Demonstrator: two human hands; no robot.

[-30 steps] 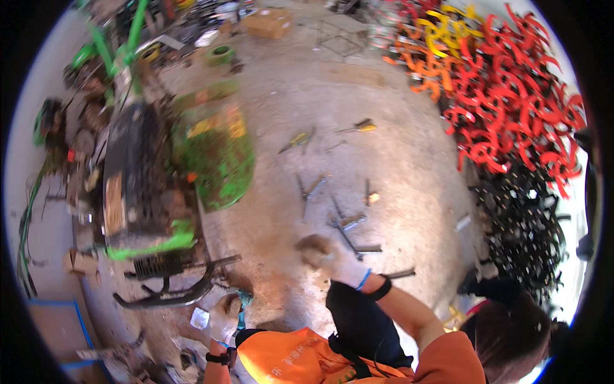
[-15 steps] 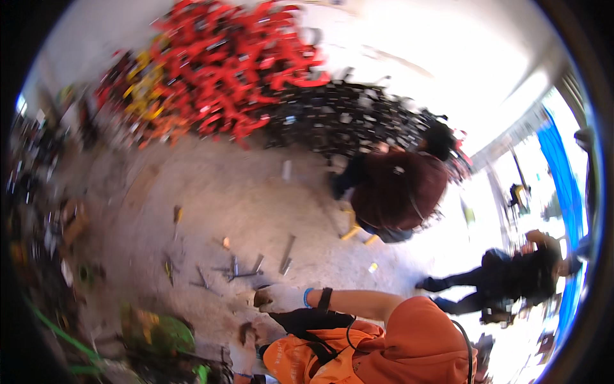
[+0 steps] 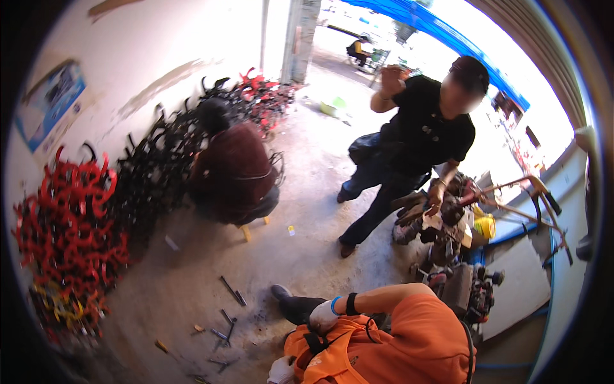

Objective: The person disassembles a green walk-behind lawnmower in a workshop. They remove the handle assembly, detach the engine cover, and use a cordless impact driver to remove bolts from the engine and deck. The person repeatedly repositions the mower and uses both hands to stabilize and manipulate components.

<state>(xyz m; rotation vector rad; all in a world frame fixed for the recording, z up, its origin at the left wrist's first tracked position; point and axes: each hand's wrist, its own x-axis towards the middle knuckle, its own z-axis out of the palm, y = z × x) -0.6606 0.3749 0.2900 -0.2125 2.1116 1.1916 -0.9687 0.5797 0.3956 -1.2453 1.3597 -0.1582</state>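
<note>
My right hand (image 3: 325,317), in a pale glove with a blue band and a black band at the wrist, rests at my lap against the orange apron (image 3: 336,352). Its fingers curl down out of sight, so I cannot make out anything in them. At the lower edge, my left hand (image 3: 281,370) also wears a pale glove; it is partly cut off and its fingers are unclear. Beyond my boot (image 3: 284,293), on the concrete floor, lie dark metal bars (image 3: 231,291), several metal hand tools (image 3: 227,329) and a yellow-handled tool (image 3: 161,346).
A heap of red curved metal parts (image 3: 70,224) and a black heap (image 3: 150,173) line the wall. One person in maroon (image 3: 236,160) sits on a low stool beside them. Another person in black (image 3: 422,121) stands near a machine with long handlebars (image 3: 457,288).
My view has swung right, bringing the doorway and machine into sight. My right hand has drawn back from over the floor to my lap. The standing person now has a hand raised.
</note>
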